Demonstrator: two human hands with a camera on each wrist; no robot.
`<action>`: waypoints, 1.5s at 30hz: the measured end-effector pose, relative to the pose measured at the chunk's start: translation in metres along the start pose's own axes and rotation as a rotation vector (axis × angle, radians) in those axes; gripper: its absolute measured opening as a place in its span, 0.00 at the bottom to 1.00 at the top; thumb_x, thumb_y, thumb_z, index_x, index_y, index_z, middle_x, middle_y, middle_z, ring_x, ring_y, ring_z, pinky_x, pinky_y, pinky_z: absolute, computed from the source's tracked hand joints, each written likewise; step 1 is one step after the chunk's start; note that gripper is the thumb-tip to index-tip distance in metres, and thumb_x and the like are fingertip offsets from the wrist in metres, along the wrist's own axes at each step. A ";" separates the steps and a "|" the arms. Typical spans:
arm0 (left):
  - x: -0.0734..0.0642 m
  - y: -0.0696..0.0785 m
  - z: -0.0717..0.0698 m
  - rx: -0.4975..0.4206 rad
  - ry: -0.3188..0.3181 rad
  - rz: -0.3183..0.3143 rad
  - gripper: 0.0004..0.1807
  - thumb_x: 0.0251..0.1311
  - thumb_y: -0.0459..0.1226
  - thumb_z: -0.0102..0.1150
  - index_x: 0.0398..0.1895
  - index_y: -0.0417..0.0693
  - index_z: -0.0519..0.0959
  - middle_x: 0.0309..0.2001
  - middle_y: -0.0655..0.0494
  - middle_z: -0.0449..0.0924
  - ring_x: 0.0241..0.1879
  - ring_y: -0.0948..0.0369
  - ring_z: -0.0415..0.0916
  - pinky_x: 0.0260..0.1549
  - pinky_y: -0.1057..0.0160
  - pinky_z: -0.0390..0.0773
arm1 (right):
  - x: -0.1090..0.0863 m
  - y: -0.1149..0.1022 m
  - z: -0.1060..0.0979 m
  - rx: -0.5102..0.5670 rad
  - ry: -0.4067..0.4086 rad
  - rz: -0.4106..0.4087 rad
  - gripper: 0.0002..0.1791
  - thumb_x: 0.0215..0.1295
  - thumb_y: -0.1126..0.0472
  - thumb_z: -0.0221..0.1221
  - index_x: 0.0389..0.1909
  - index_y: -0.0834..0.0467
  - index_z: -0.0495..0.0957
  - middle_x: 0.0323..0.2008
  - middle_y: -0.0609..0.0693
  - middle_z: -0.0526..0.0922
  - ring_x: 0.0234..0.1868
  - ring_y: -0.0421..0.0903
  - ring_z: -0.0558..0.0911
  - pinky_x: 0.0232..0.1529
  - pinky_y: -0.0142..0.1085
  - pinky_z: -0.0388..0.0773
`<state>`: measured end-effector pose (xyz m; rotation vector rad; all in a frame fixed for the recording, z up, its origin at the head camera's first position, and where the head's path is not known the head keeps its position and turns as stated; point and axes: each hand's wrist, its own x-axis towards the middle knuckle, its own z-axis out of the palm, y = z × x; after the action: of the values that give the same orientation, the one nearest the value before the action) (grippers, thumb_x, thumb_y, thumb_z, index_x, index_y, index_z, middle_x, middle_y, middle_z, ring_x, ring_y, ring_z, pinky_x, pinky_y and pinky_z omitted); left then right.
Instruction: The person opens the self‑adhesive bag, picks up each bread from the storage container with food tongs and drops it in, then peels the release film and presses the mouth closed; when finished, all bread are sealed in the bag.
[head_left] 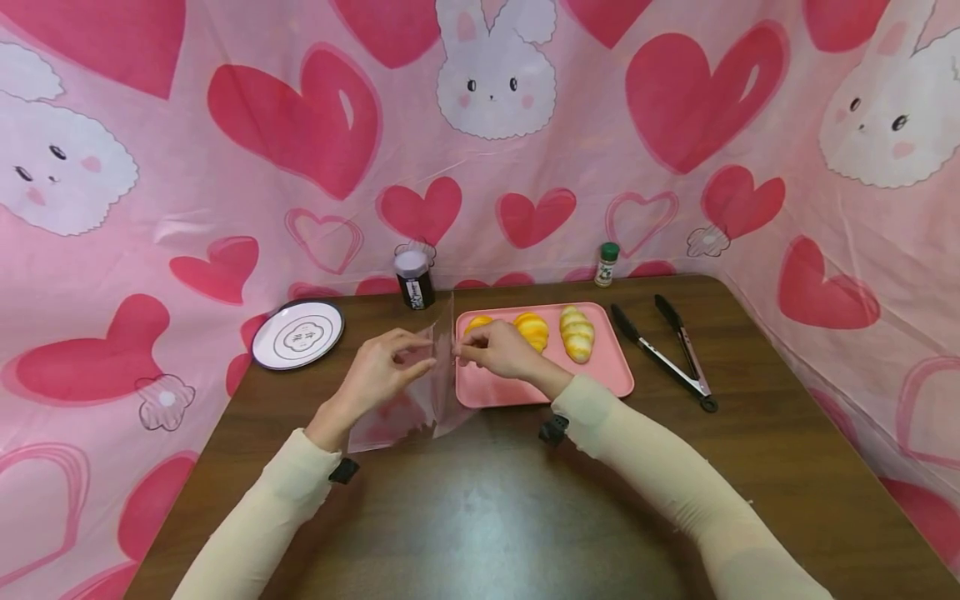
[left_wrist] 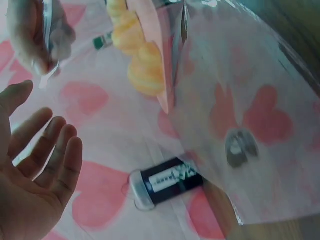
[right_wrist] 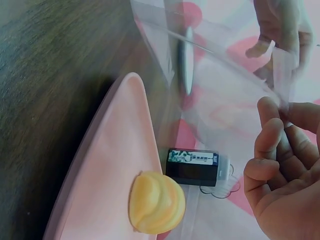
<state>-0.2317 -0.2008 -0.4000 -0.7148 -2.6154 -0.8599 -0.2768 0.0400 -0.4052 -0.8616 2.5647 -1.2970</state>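
Note:
A clear plastic bag point(head_left: 397, 417) hangs upright over the table, left of a pink tray point(head_left: 495, 392). My right hand point(head_left: 498, 346) pinches its top edge between thumb and forefinger; in the right wrist view the bag point(right_wrist: 220, 65) stretches away from those fingertips. Beside the bag's other side is my left hand point(head_left: 378, 375), its thumb and fingers spread apart. The left wrist view shows that hand point(left_wrist: 40, 165) with nothing between its fingers. On the tray lie croissant-shaped breads, among them a pale one point(head_left: 577, 335) and a yellow one point(head_left: 531, 331); my right hand partly hides another point(head_left: 477, 322).
A white plate point(head_left: 298, 335) sits at the back left. Behind the bag stands a dark jar with a pale lid point(head_left: 414, 279). A green-capped shaker point(head_left: 607, 264) is at the back edge, and black-tipped tongs point(head_left: 678, 354) lie right of the tray. Patterned pink cloth point(head_left: 480, 167) hangs behind the table.

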 end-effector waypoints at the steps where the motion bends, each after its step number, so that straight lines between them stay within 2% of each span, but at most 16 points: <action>1: 0.001 0.002 0.002 -0.002 -0.001 -0.007 0.19 0.56 0.45 0.72 0.48 0.46 0.86 0.41 0.50 0.86 0.36 0.55 0.85 0.38 0.54 0.85 | 0.000 -0.001 0.000 0.001 0.000 0.007 0.11 0.69 0.54 0.62 0.39 0.57 0.88 0.31 0.51 0.89 0.27 0.43 0.79 0.30 0.32 0.79; 10: 0.006 0.012 0.019 -0.049 -0.027 -0.072 0.20 0.52 0.45 0.75 0.48 0.47 0.86 0.37 0.52 0.89 0.32 0.59 0.87 0.34 0.59 0.86 | -0.002 -0.002 0.001 0.030 -0.003 0.025 0.09 0.69 0.53 0.62 0.37 0.51 0.88 0.31 0.48 0.88 0.28 0.44 0.79 0.31 0.32 0.79; 17: 0.005 0.016 0.025 -0.102 -0.054 -0.096 0.19 0.56 0.45 0.72 0.49 0.49 0.85 0.34 0.55 0.89 0.32 0.63 0.86 0.34 0.63 0.86 | -0.002 -0.003 0.000 0.037 -0.016 0.001 0.10 0.70 0.52 0.61 0.37 0.53 0.88 0.34 0.59 0.88 0.27 0.44 0.78 0.29 0.31 0.76; 20: 0.005 0.016 0.027 -0.113 -0.054 -0.099 0.18 0.58 0.44 0.71 0.49 0.48 0.85 0.34 0.56 0.89 0.32 0.64 0.85 0.34 0.65 0.86 | -0.002 -0.003 0.000 0.045 -0.024 -0.006 0.10 0.69 0.53 0.61 0.38 0.53 0.88 0.34 0.59 0.87 0.27 0.44 0.77 0.29 0.31 0.76; 29: 0.003 0.016 0.024 -0.096 -0.026 -0.088 0.15 0.59 0.38 0.70 0.49 0.47 0.82 0.39 0.54 0.89 0.34 0.62 0.86 0.35 0.64 0.85 | -0.001 -0.003 0.001 0.056 -0.020 -0.016 0.08 0.69 0.56 0.62 0.38 0.52 0.88 0.30 0.47 0.87 0.28 0.43 0.78 0.31 0.31 0.78; 32: 0.004 0.017 0.022 -0.098 -0.021 -0.096 0.14 0.60 0.36 0.68 0.49 0.47 0.80 0.40 0.53 0.88 0.35 0.62 0.85 0.36 0.63 0.85 | -0.001 -0.003 0.000 0.050 -0.010 -0.020 0.08 0.69 0.57 0.62 0.39 0.55 0.88 0.31 0.48 0.88 0.28 0.41 0.78 0.32 0.30 0.78; 35: 0.005 0.018 0.018 -0.080 -0.002 -0.093 0.11 0.59 0.33 0.66 0.46 0.47 0.80 0.38 0.53 0.87 0.34 0.61 0.85 0.36 0.61 0.86 | -0.001 -0.002 -0.001 0.036 -0.001 -0.023 0.10 0.69 0.56 0.62 0.40 0.57 0.88 0.31 0.50 0.89 0.28 0.41 0.79 0.32 0.30 0.78; 39: 0.006 0.020 0.014 -0.012 0.034 -0.084 0.07 0.58 0.29 0.59 0.39 0.46 0.82 0.35 0.52 0.86 0.32 0.59 0.83 0.36 0.58 0.84 | -0.002 -0.002 -0.003 0.029 0.004 -0.007 0.10 0.69 0.55 0.61 0.39 0.55 0.88 0.30 0.47 0.88 0.29 0.42 0.78 0.32 0.31 0.77; 42: 0.007 0.020 0.012 0.048 0.041 -0.090 0.11 0.58 0.28 0.54 0.36 0.46 0.86 0.36 0.52 0.86 0.32 0.58 0.80 0.36 0.57 0.81 | -0.003 -0.002 -0.004 0.035 0.001 0.012 0.09 0.69 0.55 0.62 0.39 0.53 0.88 0.30 0.45 0.87 0.30 0.44 0.78 0.33 0.32 0.78; 45: 0.007 0.020 0.012 0.085 0.040 -0.126 0.13 0.58 0.31 0.54 0.36 0.46 0.88 0.37 0.52 0.87 0.32 0.58 0.78 0.35 0.57 0.78 | -0.003 -0.001 -0.005 0.035 -0.005 0.018 0.08 0.69 0.54 0.62 0.38 0.52 0.88 0.30 0.45 0.86 0.31 0.45 0.78 0.34 0.33 0.79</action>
<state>-0.2286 -0.1769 -0.3968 -0.5099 -2.6664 -0.7831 -0.2756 0.0446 -0.4023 -0.8326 2.5316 -1.3287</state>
